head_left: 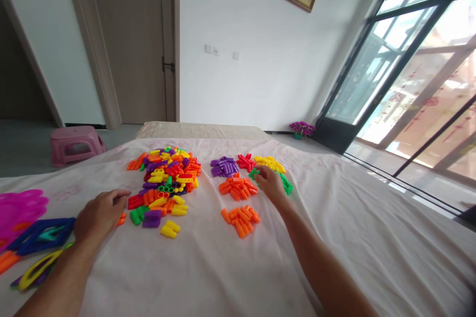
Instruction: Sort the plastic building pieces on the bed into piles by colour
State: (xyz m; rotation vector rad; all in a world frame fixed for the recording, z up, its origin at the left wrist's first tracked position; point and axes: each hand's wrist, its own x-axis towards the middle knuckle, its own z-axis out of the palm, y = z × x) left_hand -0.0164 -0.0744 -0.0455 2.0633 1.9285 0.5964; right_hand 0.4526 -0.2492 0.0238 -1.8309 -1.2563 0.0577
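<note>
A large mixed heap of colored plastic pieces [167, 173] lies left of the middle on the pale cloth. My left hand [106, 208] is at the heap's left edge, fingers curled, beside red and orange pieces; what is between its fingers is hidden. On the right are single-color piles: purple [224, 166], red [246, 162], yellow [270, 163], green [286, 184] and two orange ones, one [238, 187] behind the other [241, 220]. My right hand [268, 183] is over the green pile, its fingers pinched at a green piece.
At the left edge lie a pink tray [22, 208], a blue frame [44, 236] and a yellow ring-shaped piece [37, 272]. A pink stool [77, 144] stands on the floor beyond. Purple flowers [302, 128] stand by the glass door.
</note>
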